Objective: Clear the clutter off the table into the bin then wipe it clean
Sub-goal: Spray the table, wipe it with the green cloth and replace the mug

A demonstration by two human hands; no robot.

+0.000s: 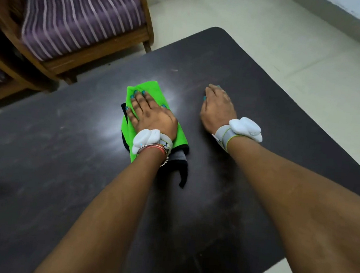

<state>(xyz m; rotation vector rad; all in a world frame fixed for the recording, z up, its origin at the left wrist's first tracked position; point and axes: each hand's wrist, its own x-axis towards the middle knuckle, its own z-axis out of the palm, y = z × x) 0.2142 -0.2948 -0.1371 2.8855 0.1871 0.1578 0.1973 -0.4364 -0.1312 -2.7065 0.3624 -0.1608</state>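
A bright green cloth (150, 89) with black and grey edging lies folded on the dark table (64, 159), a little left of its middle. My left hand (150, 114) presses flat on the cloth with its fingers straight and spread. My right hand (217, 107) rests on the bare tabletop to the right of the cloth, fingers bent downward at the tips, holding nothing. Both wrists carry white strapped devices. No bin is in view.
A wooden chair with a purple striped cushion (80, 18) stands on the floor beyond the table's far left edge. Pale tiled floor (292, 37) surrounds the table at the back and right. The table's rounded corners are at the far middle and right.
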